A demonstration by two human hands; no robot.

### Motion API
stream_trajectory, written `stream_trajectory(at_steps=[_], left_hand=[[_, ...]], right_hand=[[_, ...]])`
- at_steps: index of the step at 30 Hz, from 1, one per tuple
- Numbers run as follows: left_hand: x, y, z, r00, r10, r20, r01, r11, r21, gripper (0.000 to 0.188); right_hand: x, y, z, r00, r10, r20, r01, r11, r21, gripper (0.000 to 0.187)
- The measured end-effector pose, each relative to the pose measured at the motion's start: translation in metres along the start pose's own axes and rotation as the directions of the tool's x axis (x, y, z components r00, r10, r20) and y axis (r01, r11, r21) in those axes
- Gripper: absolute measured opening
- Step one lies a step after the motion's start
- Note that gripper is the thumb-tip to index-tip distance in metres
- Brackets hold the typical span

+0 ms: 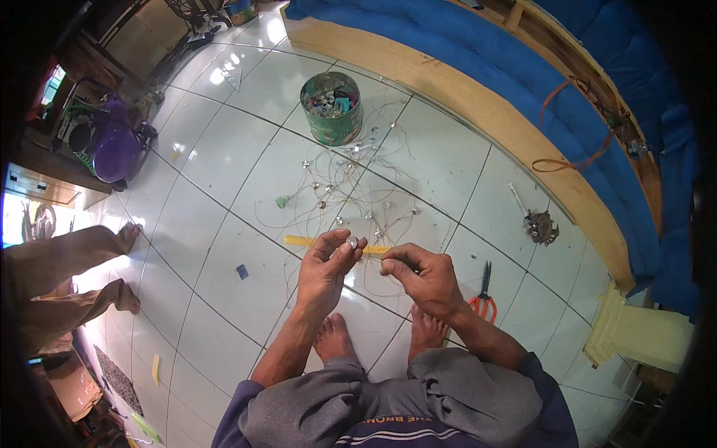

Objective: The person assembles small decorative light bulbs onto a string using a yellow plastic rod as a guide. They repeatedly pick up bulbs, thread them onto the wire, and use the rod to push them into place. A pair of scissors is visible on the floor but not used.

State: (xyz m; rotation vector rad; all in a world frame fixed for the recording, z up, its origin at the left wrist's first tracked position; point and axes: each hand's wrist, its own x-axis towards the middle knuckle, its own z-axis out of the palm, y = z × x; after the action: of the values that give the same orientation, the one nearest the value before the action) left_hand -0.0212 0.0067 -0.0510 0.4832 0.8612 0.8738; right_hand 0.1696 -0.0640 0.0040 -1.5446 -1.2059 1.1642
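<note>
My left hand [323,270] is raised over the tiled floor, its thumb and fingers pinching a small silver round part [353,242]. To its right, my right hand [427,278] is closed in a pinch; what sits between its fingertips is too small to make out. A yellow strip [299,240] passes behind both hands; whether it touches them I cannot tell. Just beyond lies a loose tangle of thin wires with several small silver parts [316,186] like the pinched one. A small green piece [281,201] rests at the tangle's left side.
A green tin [332,123] full of small parts stands beyond the wires. Orange-handled scissors [484,297] lie right of my right hand, near a dark clump [541,227]. A blue chip [241,272] is at left. Another person's legs [75,257] reach in from the left.
</note>
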Motion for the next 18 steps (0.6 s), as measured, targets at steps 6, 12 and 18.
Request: stream_trajectory(at_steps=[6,12,18], left_hand=[[-0.005,-0.002,-0.003,0.993,-0.055,0.104,0.071,0.985,-0.155,0.024],[-0.005,-0.001,-0.001,0.995,-0.009,0.099,0.020,0.994,-0.109,0.025],[-0.008,0.005,0.002,0.992,-0.008,0.126,0.034,0.978,-0.206,0.038]], right_hand=[[0.001,0.002,0.001,0.998,-0.003,-0.061,-0.001,0.998,-0.061,0.021],[-0.001,0.002,0.006,0.994,-0.070,-0.088,0.060,0.992,-0.107,0.020],[-0.003,-0.002,0.010,0.995,-0.076,-0.063,0.062,0.978,-0.200,0.020]])
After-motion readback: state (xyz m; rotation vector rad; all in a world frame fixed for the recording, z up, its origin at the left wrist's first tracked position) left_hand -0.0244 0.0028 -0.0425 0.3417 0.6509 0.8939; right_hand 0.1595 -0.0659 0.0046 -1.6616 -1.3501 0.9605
